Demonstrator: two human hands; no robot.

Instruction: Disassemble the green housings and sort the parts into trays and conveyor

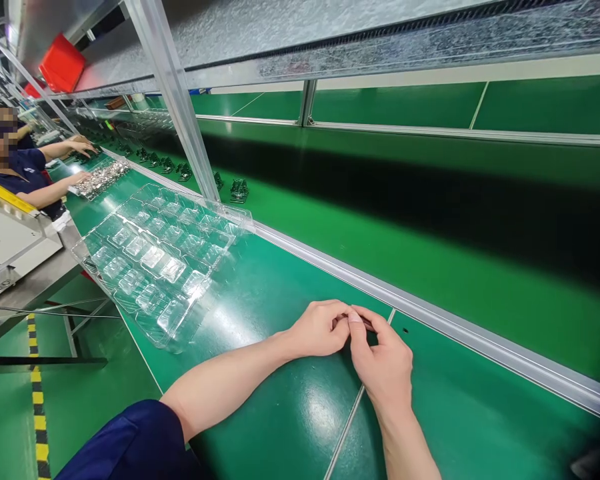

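My left hand and my right hand meet at the fingertips over the green bench top. Fingers and thumbs of both are curled and pressed together, touching each other. Whatever they may pinch between them is hidden. To the left of my forearm lies a clear plastic blister tray with rows of square pockets, apart from both hands.
A metal rail runs along the bench's far side, with an upright post rising from it. Small circuit board assemblies stand beyond it. Farther left, a co-worker handles a tray of metallic parts. A red bin hangs above.
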